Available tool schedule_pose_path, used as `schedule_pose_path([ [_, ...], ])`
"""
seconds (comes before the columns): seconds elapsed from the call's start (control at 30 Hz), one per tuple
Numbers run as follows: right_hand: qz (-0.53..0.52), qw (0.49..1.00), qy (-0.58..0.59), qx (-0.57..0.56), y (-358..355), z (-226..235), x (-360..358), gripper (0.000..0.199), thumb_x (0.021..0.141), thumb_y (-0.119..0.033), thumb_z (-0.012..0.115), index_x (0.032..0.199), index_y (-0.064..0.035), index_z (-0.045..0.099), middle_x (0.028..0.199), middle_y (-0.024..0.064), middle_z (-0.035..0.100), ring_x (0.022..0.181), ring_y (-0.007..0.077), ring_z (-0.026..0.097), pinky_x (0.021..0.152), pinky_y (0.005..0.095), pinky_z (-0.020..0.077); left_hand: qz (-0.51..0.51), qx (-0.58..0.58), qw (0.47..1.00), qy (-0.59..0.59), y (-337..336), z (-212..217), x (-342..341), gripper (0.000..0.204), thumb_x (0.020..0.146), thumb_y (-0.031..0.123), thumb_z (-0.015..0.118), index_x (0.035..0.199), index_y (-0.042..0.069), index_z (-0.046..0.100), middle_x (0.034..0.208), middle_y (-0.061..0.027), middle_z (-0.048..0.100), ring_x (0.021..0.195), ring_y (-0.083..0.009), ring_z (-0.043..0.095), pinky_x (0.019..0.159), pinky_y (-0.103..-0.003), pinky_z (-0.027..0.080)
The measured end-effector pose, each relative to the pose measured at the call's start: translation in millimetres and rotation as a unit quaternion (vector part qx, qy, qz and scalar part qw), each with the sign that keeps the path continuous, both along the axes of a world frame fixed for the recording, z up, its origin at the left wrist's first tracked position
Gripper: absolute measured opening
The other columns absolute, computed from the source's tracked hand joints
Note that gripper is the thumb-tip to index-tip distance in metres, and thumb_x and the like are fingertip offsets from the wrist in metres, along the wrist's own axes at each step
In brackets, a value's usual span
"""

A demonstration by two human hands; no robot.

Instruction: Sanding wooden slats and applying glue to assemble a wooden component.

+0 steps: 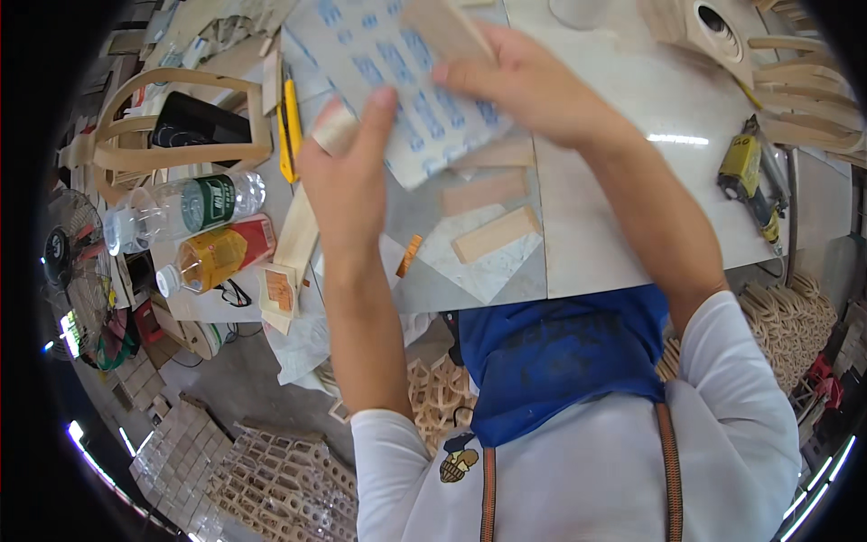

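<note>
My left hand [348, 163] is closed on the lower left edge of a white sheet with blue print [397, 86], its thumb lying on top. A pale wrap [335, 132] circles one of its fingers. In my right hand [537, 81] is a small flat wooden block [447, 32], held over the upper right part of the sheet. Slight blur covers both hands and the sheet. Beneath them on the table lie a wooden piece [497, 235] on white paper [483, 271] and another flat wooden piece [483, 192].
To the left lie a yellow utility knife [289, 131], a clear bottle [190, 208], a bottle of orange drink [217, 257] and a curved wooden frame [181, 158]. A yellow power tool [745, 172] rests at the right. Wooden parts [280, 479] are piled on the floor.
</note>
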State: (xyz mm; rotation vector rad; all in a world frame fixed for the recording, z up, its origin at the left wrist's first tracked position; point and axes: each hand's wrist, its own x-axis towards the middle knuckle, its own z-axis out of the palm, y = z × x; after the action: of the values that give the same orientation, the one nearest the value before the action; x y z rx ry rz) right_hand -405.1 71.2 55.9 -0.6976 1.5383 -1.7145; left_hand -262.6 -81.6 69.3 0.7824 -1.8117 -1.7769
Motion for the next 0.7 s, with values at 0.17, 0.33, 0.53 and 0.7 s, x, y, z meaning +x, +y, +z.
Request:
schedule_pose_path([
  [0.17, 0.007, 0.988, -0.133, 0.073, -4.7, 8.7, -28.8, 0.039, 0.113, -0.009, 0.058, 0.148, 0.0053, 0.057, 0.111, 0.008, 0.073, 0.09, 0.0107, 0.066, 0.077, 0.0248, 0.0551, 0.013, -0.059, 0.998, -0.015, -19.0, -6.0, -38.1, 0.049, 0.105, 0.019, 0.081, 0.143, -0.009, 0.068, 0.112, -0.0146, 0.08, 0.087, -0.0162, 0.076, 0.07, -0.027, 0.059],
  [0.33, -0.01, 0.992, -0.045, 0.115, 0.7, -0.9, -30.1, 0.042, 0.112, -0.008, 0.056, 0.152, 0.0057, 0.055, 0.116, 0.0081, 0.072, 0.088, 0.0105, 0.064, 0.075, 0.0208, 0.0521, -0.107, 0.01, 0.979, 0.171, -41.1, -34.6, -47.9, 0.052, 0.105, 0.016, 0.081, 0.145, -0.01, 0.061, 0.112, -0.0157, 0.08, 0.091, -0.0195, 0.08, 0.068, -0.025, 0.061],
  [0.53, -0.008, 0.983, -0.116, 0.144, -6.8, 9.6, -21.9, 0.038, 0.112, -0.007, 0.054, 0.147, 0.0065, 0.058, 0.118, 0.0113, 0.072, 0.09, 0.0109, 0.064, 0.076, 0.0195, 0.0516, -0.091, -0.025, 0.994, -0.051, -19.7, -41.1, -50.9, 0.092, 0.114, 0.043, 0.065, 0.176, -0.007, 0.017, 0.179, -0.0253, 0.035, 0.167, -0.035, 0.031, 0.141, -0.041, 0.01],
  [0.7, 0.034, 0.946, 0.123, 0.299, -6.4, -14.6, -34.5, 0.038, 0.103, -0.001, 0.056, 0.14, 0.0024, 0.065, 0.113, 0.0115, 0.072, 0.094, 0.0163, 0.065, 0.082, 0.0243, 0.0523, -0.038, -0.04, 0.998, 0.044, -29.9, -39.0, -50.3, 0.085, 0.117, 0.042, 0.06, 0.174, -0.008, 0.021, 0.178, -0.0297, 0.034, 0.166, -0.0368, 0.032, 0.138, -0.043, 0.017],
])
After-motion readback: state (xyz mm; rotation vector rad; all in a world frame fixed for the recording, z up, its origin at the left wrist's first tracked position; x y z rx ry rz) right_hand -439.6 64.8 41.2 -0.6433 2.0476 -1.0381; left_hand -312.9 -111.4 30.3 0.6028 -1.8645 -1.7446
